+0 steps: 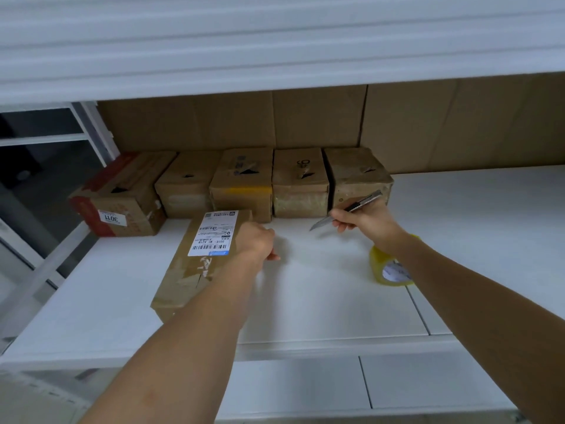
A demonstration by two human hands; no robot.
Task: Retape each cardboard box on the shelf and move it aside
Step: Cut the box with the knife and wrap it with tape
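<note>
A long cardboard box (pixel 195 264) with a white shipping label lies at an angle on the white shelf (pixel 321 301). My left hand (pixel 256 243) sits at that box's right edge with its fingers curled; whether it grips the box is hidden. My right hand (pixel 363 223) holds a utility knife (pixel 351 209) with the blade out, just in front of the rightmost box (pixel 357 175) of the back row. A yellow tape roll (pixel 386 270) stands on the shelf, partly behind my right forearm.
Several small cardboard boxes (pixel 244 185) stand in a row at the back, the leftmost red-printed box (pixel 122 197) near the shelf's left edge. Flat cardboard (pixel 305 123) lines the rear. An upper shelf hangs overhead. Bare shelf stretches to the right.
</note>
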